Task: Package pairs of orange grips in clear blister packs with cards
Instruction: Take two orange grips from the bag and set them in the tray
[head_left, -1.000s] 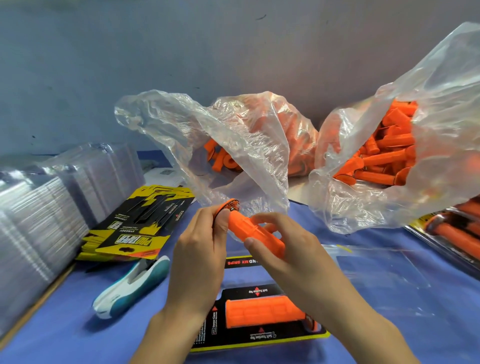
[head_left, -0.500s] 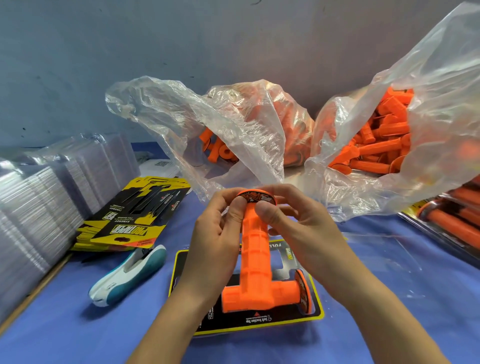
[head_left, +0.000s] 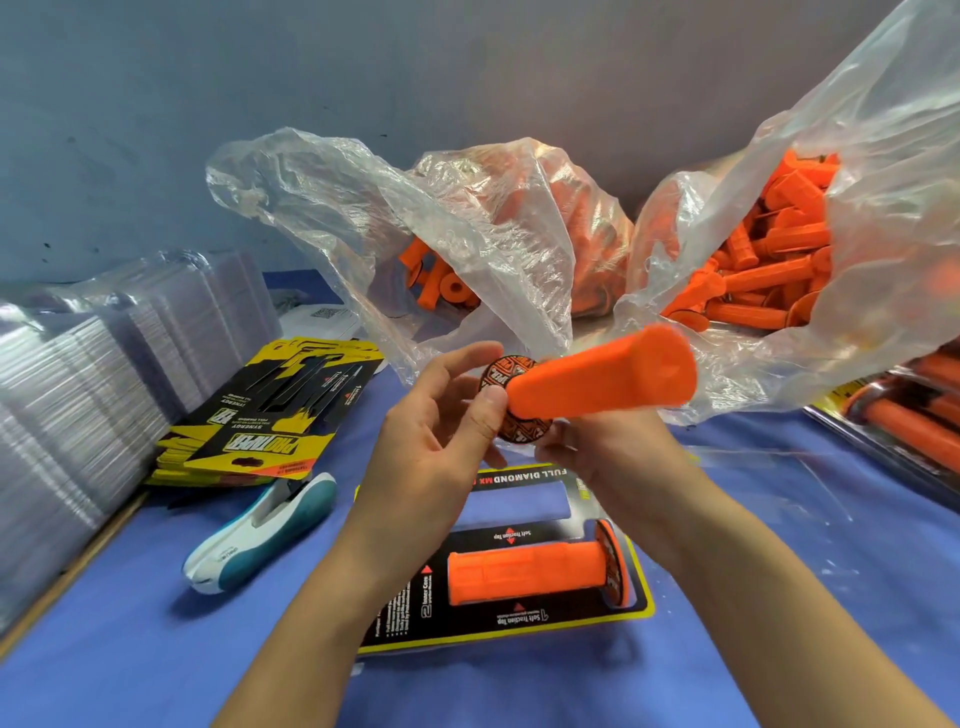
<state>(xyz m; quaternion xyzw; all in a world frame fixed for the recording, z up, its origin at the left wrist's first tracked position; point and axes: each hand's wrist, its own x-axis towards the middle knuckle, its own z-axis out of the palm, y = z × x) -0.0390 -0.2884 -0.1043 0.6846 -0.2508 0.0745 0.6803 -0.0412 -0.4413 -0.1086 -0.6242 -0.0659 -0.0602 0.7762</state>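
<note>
I hold an orange grip (head_left: 597, 376) in the air above the table, its printed flange end toward my hands and its open end pointing right. My left hand (head_left: 441, 431) pinches the flange with thumb and fingers. My right hand (head_left: 608, 452) supports the flange from below, fingers curled round it. Below, a second orange grip (head_left: 524, 571) lies in a blister pack on a black and yellow card (head_left: 498, 629).
Two clear plastic bags (head_left: 467, 218) (head_left: 857, 218) of several orange grips stand at the back. A stack of printed cards (head_left: 260, 415) and stacks of clear blisters (head_left: 78, 395) sit left. A white and teal stapler (head_left: 260, 530) lies nearby. Finished packs (head_left: 904, 415) lie at right.
The held grip has swung from standing upright over the card to lying level, its open end now pointing right. Both hands stay on the flange end.
</note>
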